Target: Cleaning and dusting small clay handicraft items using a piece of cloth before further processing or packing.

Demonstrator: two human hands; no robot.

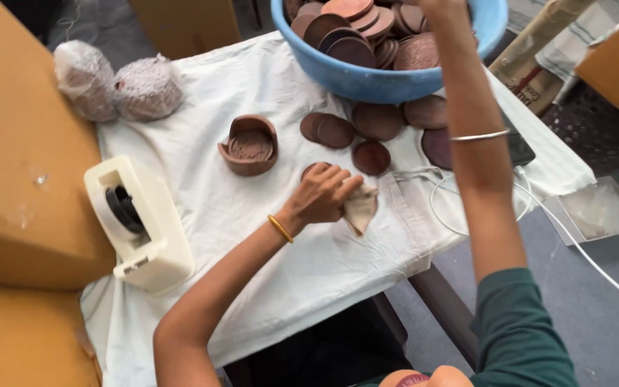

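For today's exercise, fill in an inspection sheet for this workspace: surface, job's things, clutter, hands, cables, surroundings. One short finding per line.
Surface: table under a creased white cloth.
Job's things: blue bowl heaped with brown clay discs; more loose discs on the cloth below it; a brown round mould; a small beige rag.
Clutter: cream tape dispenser; two wrapped bundles at the far left corner.
Hands: left hand presses the rag on a disc; right hand is cut off at the top edge above the bowl, grip cannot be told.
Cables: white cable loops off the table's right edge to the floor.
Surroundings: cardboard boxes at left; grey floor.
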